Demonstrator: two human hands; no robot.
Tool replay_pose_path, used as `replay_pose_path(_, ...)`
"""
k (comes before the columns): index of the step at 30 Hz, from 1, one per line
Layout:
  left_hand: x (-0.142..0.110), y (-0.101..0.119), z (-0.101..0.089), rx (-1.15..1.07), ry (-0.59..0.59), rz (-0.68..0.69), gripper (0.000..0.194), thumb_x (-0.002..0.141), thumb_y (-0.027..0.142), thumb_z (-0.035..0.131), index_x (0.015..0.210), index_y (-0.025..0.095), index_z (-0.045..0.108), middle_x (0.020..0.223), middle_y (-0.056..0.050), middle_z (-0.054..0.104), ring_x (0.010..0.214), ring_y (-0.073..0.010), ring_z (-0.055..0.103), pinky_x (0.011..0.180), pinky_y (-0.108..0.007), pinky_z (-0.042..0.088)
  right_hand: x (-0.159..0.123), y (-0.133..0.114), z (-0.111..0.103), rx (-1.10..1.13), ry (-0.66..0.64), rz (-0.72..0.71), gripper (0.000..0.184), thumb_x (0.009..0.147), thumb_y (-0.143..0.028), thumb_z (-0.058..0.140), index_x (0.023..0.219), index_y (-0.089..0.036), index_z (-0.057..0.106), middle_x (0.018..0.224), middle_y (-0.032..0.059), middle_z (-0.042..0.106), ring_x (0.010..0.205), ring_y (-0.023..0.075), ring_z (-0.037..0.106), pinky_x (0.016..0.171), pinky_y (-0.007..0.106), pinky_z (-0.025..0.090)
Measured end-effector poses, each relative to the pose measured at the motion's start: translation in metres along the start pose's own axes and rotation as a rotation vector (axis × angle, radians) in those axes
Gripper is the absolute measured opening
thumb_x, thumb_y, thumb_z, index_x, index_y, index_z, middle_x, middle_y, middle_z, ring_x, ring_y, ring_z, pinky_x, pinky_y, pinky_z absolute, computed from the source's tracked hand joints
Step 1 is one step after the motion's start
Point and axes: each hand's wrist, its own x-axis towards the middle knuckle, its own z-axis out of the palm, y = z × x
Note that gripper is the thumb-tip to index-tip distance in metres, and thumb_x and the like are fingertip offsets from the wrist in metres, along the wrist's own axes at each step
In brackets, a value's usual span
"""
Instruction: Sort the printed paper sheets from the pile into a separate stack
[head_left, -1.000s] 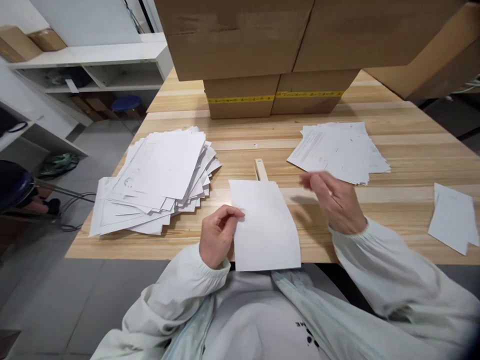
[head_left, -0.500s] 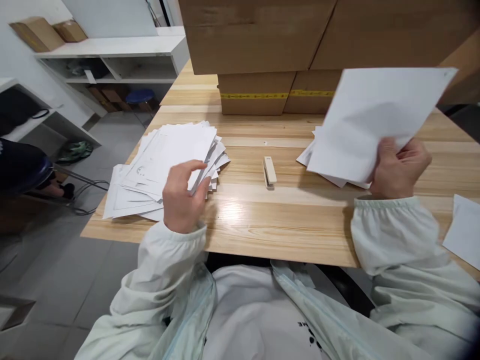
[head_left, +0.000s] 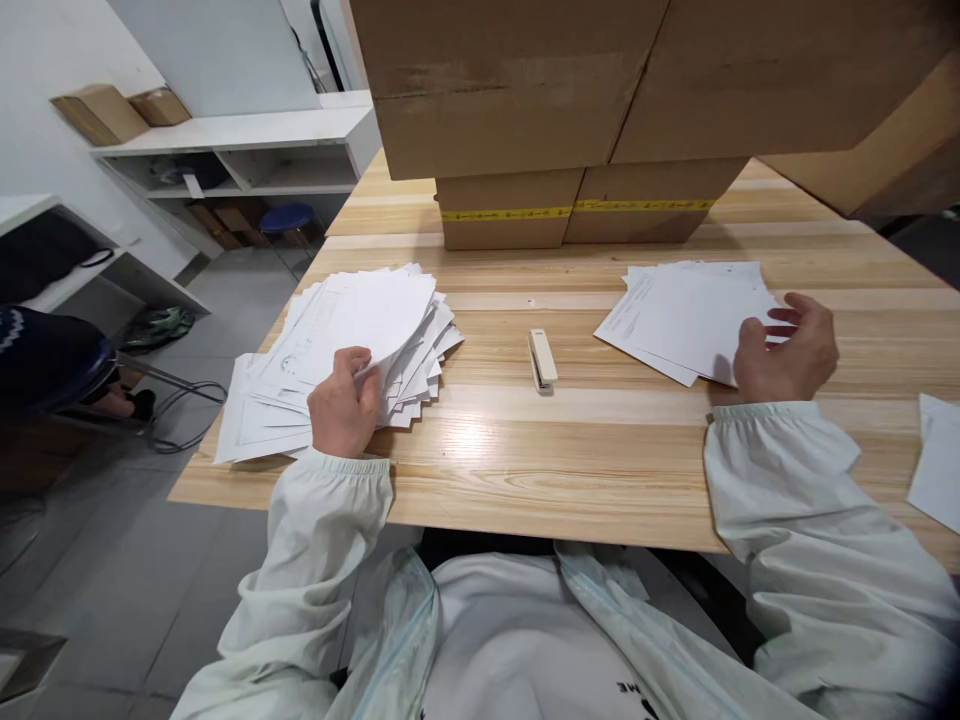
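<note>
My left hand (head_left: 343,405) pinches the near corner of the top sheet of a large messy stack of white papers (head_left: 360,335) on the left of the wooden table (head_left: 570,450). My right hand (head_left: 784,350) rests with fingers spread on the near right edge of a smaller pile of papers (head_left: 686,315) at the right. A cream stapler (head_left: 541,359) lies between the two piles, touched by neither hand.
Stacked cardboard boxes (head_left: 570,110) with yellow tape fill the back of the table. A loose white sheet (head_left: 937,470) lies at the right edge. White shelves (head_left: 247,150) and a blue stool (head_left: 289,217) stand to the left, with cables on the floor.
The sheet that lay before me went up in my right hand and down onto the right pile. My left hand moved to the left stack and took hold of its top sheet.
</note>
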Motion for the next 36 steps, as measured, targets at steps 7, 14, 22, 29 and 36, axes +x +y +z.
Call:
replay_pose_path(7, 0.004, 0.0, -0.006, -0.097, 0.209, -0.181, 0.033, 0.093, 0.027, 0.045, 0.122, 0.017, 0.06, 0.085, -0.01, 0.069, 0.073, -0.0257, 0.062, 0.072, -0.036, 0.041, -0.027, -0.002, 0.046, -0.068, 0.119, -0.111, 0.032, 0.091, -0.031, 0.06, 0.122, -0.027, 0.065, 0.112, 0.0081, 0.069, 0.091, 0.0232, 0.067, 0.078, 0.042, 0.057)
replay_pose_path(14, 0.003, -0.011, 0.002, -0.126, 0.232, -0.107, 0.059, 0.088, 0.013, 0.039, 0.146, 0.016, 0.053, 0.085, -0.009, 0.068, 0.068, -0.0191, 0.057, 0.076, -0.034, 0.045, -0.012, -0.055, 0.132, -0.099, -0.507, -0.402, 0.035, 0.101, -0.025, 0.04, 0.126, -0.023, 0.065, 0.106, 0.0079, 0.071, 0.088, 0.0199, 0.063, 0.079, 0.034, 0.048)
replay_pose_path(22, -0.004, -0.019, 0.009, -0.05, 0.101, 0.055, 0.036, 0.087, 0.028, 0.056, 0.116, 0.018, 0.074, 0.106, -0.011, 0.075, 0.098, -0.0264, 0.069, 0.092, -0.036, 0.051, 0.026, -0.072, 0.229, -0.377, -0.579, -0.252, 0.043, 0.102, -0.023, 0.036, 0.141, -0.023, 0.055, 0.12, 0.0115, 0.065, 0.105, 0.0264, 0.061, 0.082, 0.036, 0.043)
replay_pose_path(29, -0.005, -0.025, 0.011, 0.036, -0.013, 0.152, 0.046, 0.081, 0.042, 0.068, 0.121, 0.02, 0.07, 0.121, -0.012, 0.073, 0.102, -0.0298, 0.07, 0.09, -0.039, 0.053, 0.025, -0.062, 0.244, -0.415, -0.577, -0.25, 0.046, 0.1, -0.026, 0.038, 0.145, -0.022, 0.049, 0.127, 0.0131, 0.062, 0.111, 0.0285, 0.06, 0.087, 0.039, 0.046)
replay_pose_path(36, 0.0, -0.032, 0.013, -0.084, 0.101, 0.171, 0.025, 0.087, 0.036, 0.059, 0.087, 0.018, 0.076, 0.087, -0.009, 0.077, 0.076, -0.0221, 0.068, 0.076, -0.033, 0.05, 0.022, -0.058, 0.245, -0.385, -0.576, -0.24, 0.048, 0.099, -0.024, 0.04, 0.146, -0.022, 0.05, 0.125, 0.0127, 0.063, 0.11, 0.0289, 0.061, 0.087, 0.039, 0.047)
